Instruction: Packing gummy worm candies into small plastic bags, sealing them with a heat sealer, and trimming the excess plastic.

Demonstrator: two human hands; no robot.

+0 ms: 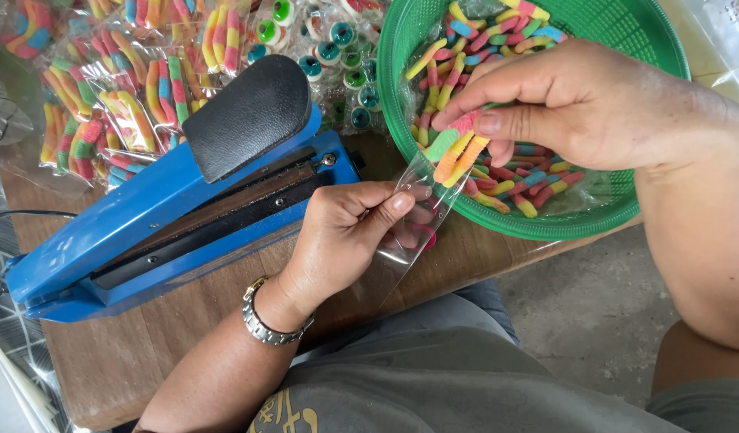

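The right hand point(578, 104) pinches a few sugared gummy worms point(458, 148) just above the mouth of a small clear bag point(413, 216), which the left hand point(341, 232) grips open: the filling step. Behind the right hand sits the green basket point(401, 48); left, the blue heat sealer point(145, 216). Next calls for lowering the worms inside.

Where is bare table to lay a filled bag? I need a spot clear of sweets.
Bare wood shows on the brown wooden table in front of the blue heat sealer, beside the left hand, which holds a clear plastic bag. Behind the sealer, packed gummy bags crowd it; the green plastic basket fills the right.
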